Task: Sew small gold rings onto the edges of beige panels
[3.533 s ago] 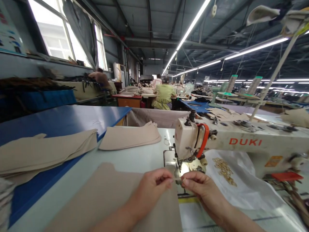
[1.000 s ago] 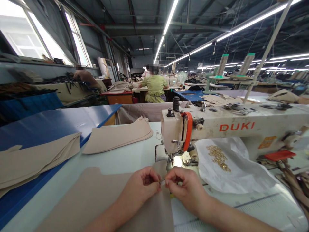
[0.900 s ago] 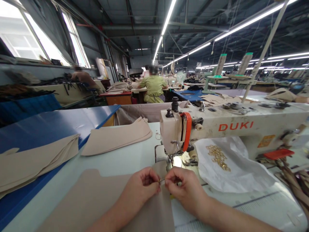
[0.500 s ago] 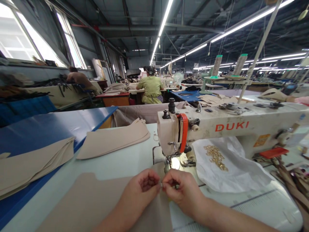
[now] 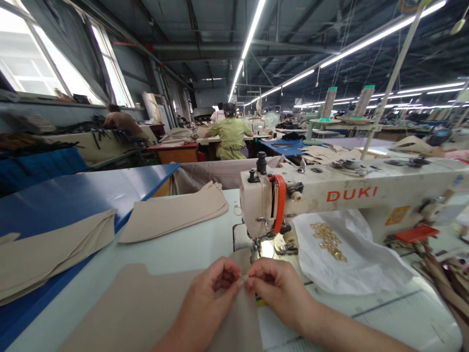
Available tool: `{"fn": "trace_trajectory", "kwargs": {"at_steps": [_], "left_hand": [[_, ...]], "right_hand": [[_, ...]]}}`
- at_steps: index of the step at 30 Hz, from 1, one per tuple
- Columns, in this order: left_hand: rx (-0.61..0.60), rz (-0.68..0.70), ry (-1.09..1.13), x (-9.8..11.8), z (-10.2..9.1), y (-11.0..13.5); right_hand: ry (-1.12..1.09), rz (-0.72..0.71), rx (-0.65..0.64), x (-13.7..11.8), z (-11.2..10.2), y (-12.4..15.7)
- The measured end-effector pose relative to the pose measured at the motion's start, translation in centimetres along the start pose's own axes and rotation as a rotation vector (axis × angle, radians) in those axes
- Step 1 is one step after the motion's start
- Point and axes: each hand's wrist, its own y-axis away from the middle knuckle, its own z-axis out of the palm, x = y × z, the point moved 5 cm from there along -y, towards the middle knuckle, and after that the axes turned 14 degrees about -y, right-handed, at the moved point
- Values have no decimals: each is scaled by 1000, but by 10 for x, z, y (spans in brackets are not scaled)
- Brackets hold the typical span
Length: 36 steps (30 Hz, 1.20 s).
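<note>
My left hand [image 5: 212, 293] and my right hand [image 5: 274, 288] meet fingertip to fingertip just in front of the needle of a white DUKI sewing machine [image 5: 330, 195]. Both hands are pinched shut on a small pale piece [image 5: 245, 277] between them; I cannot make out what it is. Under my hands lies a flat beige fabric panel [image 5: 146, 313], its far corner reaching to the presser foot [image 5: 256, 249].
A white plastic sheet [image 5: 359, 264] with several small gold rings [image 5: 328, 239] lies right of the needle. Two stacks of beige cut pieces [image 5: 176, 215] [image 5: 47, 254] sit to the left, one on a blue tabletop [image 5: 84, 190]. A person in green [image 5: 230, 137] sits far ahead.
My hands have drawn slightly back from the needle toward me, still pinched together on the small piece. The view has shifted a little; the fabric stays put.
</note>
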Motion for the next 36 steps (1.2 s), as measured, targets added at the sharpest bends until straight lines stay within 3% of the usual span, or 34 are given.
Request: {"fn": "trace_trajectory", "kwargs": {"at_steps": [6, 12, 16, 20, 22, 25, 28, 32, 36], "left_hand": [[-159, -29, -80, -1, 4, 0], [-85, 26, -247, 9, -2, 2], [-87, 41, -284, 11, 0, 2], [-104, 83, -384, 17, -2, -2], [-50, 130, -483, 21, -8, -6], [50, 259, -646, 22, -14, -9], [60, 384, -750, 12, -8, -6], [60, 370, -802, -4, 1, 7], [81, 390, -797, -3, 2, 17]], "right_hand": [[33, -18, -13, -2, -2, 0], [269, -148, -2, -10, -4, 3], [294, -160, 12, -9, -4, 3], [210, -66, 36, -4, -8, 1], [161, 0, 69, -2, -12, 0], [128, 85, 109, -1, -16, -2], [122, 150, 117, -2, -18, -7], [116, 276, 111, 0, -16, -16], [130, 385, 83, 3, -10, -24]]}}
